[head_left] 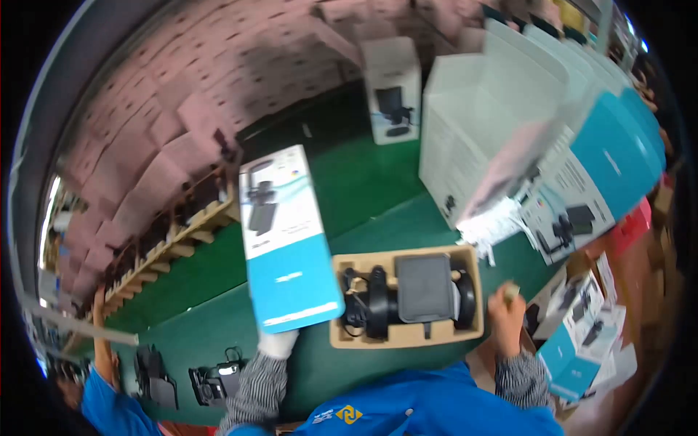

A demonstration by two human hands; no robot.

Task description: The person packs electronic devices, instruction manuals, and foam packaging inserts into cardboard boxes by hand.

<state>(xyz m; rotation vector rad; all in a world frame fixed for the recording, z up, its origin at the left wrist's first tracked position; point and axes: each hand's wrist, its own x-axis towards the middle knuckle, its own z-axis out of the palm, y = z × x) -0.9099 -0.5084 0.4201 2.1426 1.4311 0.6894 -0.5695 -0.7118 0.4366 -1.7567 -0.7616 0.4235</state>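
Observation:
My left hand (277, 342), in a white glove, grips the lower end of a flat white and blue product box (286, 240) and holds it upright over the green table (363, 182). Just right of it lies a brown cardboard tray (342, 338) holding a black camera device and cables (407, 294). My right hand (507, 311) hovers at the tray's right edge, fingers closed around a small pale item I cannot identify.
An open white carton (472, 138) stands at the back right with a row of blue and white boxes (611, 160) behind it. Another white box (392, 87) stands farther back. More boxes (574, 341) lie at the right. Black devices (211, 381) and another person's arm (102, 349) are at the lower left.

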